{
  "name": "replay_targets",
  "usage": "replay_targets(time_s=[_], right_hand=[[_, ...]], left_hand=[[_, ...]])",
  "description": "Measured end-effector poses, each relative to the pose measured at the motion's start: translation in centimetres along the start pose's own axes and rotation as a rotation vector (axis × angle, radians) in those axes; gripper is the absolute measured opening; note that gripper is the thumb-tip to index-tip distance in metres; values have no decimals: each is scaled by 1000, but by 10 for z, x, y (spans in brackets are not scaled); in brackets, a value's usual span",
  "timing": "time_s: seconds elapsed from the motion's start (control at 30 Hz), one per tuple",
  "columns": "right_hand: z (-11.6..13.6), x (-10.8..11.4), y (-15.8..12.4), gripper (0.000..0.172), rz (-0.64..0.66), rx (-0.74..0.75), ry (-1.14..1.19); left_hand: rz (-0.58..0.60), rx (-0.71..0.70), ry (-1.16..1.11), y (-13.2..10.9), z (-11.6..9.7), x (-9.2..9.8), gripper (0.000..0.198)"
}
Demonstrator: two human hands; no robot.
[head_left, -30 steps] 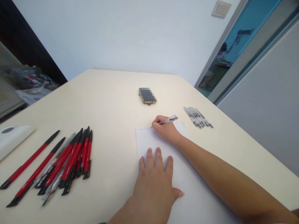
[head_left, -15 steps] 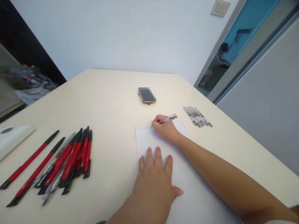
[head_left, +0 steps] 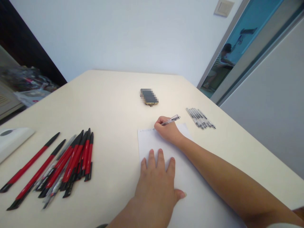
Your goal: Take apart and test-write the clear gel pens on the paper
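A white sheet of paper (head_left: 147, 142) lies on the table, with a row of small marks along its top edge. My left hand (head_left: 156, 183) rests flat on the sheet, fingers spread and holding nothing. Near the sheet's top edge, my right hand (head_left: 167, 129) is closed around a clear pen (head_left: 174, 118); the pen's tip is hidden behind the fingers. Several clear pens (head_left: 200, 118) lie side by side to the right of the sheet. On the left is a pile of red and black pens (head_left: 73, 161), with some clear ones among them.
A dark phone-like object (head_left: 149, 97), partly pixelated, lies on the table (head_left: 111, 104) towards the wall. At the left edge sits a white object (head_left: 14, 139). Plastic bags (head_left: 30, 85) are beyond the table. Through a doorway at the right a seated person (head_left: 220, 61) shows.
The clear pen in my right hand has tilted very slightly, its upper end a little higher. My left hand stays in place on the sheet.
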State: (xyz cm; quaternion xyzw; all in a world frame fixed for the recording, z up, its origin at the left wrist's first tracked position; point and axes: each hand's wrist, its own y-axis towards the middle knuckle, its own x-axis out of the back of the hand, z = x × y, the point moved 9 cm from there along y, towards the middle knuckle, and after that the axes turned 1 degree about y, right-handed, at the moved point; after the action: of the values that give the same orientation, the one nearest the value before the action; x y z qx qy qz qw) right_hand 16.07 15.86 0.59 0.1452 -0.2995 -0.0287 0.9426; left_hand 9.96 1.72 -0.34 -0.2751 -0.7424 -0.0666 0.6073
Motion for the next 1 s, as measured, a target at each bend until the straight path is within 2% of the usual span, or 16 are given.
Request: replay_targets(time_s=[0.53, 0.73, 0.9, 1.0], right_hand=[[3, -2, -2, 11, 34, 20, 3], [2, 0, -2, 10, 13, 3, 34], [-2, 8, -2, 11, -65, -31, 87], [-1, 4, -2, 10, -31, -22, 86]], left_hand=[[5, -1, -6, -1, 1, -2, 71], [-3, -6, -14, -1, 1, 0, 72], [-1, -5, -13, -2, 0, 0, 71], [-2, -4, -13, -2, 0, -1, 71]])
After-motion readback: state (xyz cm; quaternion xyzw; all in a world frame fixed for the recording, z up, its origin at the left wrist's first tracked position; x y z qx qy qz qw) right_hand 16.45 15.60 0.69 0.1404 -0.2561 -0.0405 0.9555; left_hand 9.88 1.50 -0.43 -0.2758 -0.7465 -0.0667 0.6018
